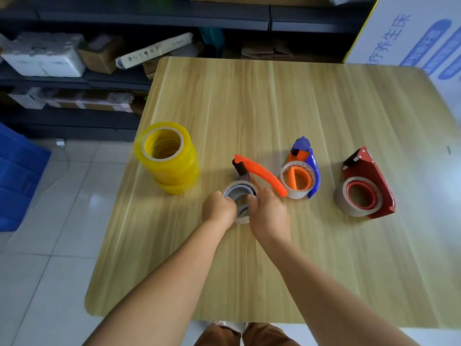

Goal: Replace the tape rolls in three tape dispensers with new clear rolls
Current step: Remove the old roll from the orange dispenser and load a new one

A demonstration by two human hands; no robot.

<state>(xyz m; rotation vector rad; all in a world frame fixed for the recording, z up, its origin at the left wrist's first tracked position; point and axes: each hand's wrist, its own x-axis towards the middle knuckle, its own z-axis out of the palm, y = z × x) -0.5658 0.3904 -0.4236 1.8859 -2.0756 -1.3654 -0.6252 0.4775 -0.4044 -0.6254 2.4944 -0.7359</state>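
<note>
Three tape dispensers lie on a wooden table (287,101). The leftmost, with an orange curved handle (262,174), carries a nearly spent grey-cored roll (240,192). My left hand (219,211) grips that roll's left side and my right hand (268,212) grips its right side, fingers over the rim. In the middle lies a blue and orange dispenser (303,171) with a thin roll on it. At the right lies a red dispenser (365,184), also with a thin roll. A stack of yellowish clear tape rolls (168,158) stands at the left.
The table's left edge runs close to the tape stack, with tiled floor beyond. A blue crate (17,176) sits on the floor at the left. Dark shelves with boxes stand behind the table, and a white printed box (411,38) stands at the back right.
</note>
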